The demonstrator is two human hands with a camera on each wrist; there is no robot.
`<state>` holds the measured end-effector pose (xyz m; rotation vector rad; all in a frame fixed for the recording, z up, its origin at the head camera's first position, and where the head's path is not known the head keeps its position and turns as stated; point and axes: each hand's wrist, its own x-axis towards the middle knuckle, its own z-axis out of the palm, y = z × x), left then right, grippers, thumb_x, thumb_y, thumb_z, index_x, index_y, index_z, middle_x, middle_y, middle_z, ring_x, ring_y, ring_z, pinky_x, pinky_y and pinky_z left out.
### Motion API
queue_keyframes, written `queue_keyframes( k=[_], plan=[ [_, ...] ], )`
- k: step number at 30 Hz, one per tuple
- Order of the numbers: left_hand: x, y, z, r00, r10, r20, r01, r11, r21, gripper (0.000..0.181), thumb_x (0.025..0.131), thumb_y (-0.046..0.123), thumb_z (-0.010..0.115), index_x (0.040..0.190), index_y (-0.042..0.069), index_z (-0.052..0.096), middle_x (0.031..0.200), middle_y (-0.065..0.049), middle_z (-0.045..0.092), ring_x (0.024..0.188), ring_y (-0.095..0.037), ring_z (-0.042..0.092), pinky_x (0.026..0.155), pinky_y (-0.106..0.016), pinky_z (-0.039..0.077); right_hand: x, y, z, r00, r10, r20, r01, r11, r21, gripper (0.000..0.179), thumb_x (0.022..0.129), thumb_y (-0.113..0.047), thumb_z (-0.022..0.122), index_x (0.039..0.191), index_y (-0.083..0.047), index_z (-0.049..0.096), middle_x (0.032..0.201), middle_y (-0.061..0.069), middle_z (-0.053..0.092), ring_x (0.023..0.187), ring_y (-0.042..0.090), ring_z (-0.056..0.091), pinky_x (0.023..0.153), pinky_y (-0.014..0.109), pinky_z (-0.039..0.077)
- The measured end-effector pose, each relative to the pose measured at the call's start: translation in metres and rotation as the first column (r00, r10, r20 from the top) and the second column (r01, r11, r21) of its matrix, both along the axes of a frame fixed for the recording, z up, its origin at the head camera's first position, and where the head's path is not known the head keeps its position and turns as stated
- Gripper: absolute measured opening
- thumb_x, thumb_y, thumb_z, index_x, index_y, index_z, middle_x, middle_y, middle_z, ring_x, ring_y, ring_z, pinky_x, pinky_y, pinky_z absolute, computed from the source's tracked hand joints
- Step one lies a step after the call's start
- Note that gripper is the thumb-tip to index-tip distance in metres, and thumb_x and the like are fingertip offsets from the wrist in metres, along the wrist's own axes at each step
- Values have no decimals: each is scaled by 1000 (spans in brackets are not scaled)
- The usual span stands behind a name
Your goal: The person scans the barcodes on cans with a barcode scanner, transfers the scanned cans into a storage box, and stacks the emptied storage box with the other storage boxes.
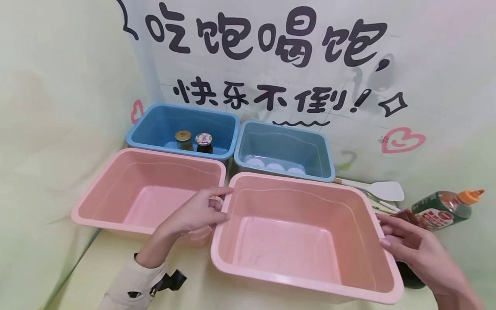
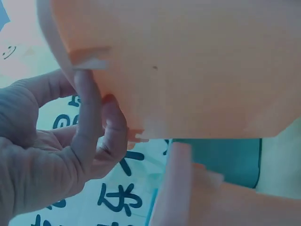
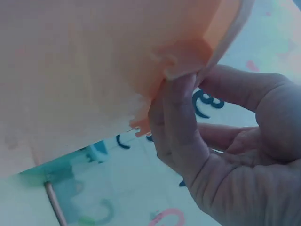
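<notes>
Both hands hold a pink plastic bin (image 1: 286,241) by its opposite side rims, and the inside of this bin looks bare. On its left rim, the left hand (image 1: 201,211) pinches the edge with fingers curled beneath, as the left wrist view shows. The right hand (image 1: 418,245) grips the right rim the same way, its fingertips (image 3: 181,89) under the lip. Left of the held bin stands a second pink bin (image 1: 102,185), partly behind the left hand. The held bin's near side looks raised and tilted, though its base is hidden.
Behind are a blue bin (image 1: 135,140) with two lidded jars (image 1: 204,140) and a smaller blue-grey bin (image 1: 284,148) with round white things (image 1: 275,166). At right lie a white spatula (image 1: 387,190) and a sauce bottle (image 1: 438,211) with an orange cap. A lettered wall sheet (image 1: 271,77) hangs behind.
</notes>
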<state>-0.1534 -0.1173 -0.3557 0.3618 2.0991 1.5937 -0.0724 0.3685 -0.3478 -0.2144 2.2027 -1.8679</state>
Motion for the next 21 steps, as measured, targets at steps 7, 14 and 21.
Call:
queue_keyframes(
  k=[7,14,21],
  plan=[
    [4,-25,34,998,-13,-66,18,998,67,70,87,3,69,150,-3,37,101,-24,68,81,-24,70,67,-40,62,4,1,25,990,67,-121,-87,983,-164,61,96,22,35,153,0,35,122,6,68,105,15,70,82,31,60],
    [11,-63,82,951,56,-305,-31,996,87,67,87,-1,72,148,0,45,106,-16,71,90,-14,71,67,-33,62,-13,-27,56,951,148,-271,-235,917,-323,65,89,31,31,150,11,31,125,17,66,104,26,72,79,33,61],
    [-2,-134,106,963,96,-250,-9,944,329,68,89,-22,55,149,7,45,117,-14,72,100,-22,73,69,-40,62,-36,-89,97,944,136,-301,-227,929,-291,67,88,31,37,151,11,30,122,17,65,100,28,73,77,37,62]
  ],
)
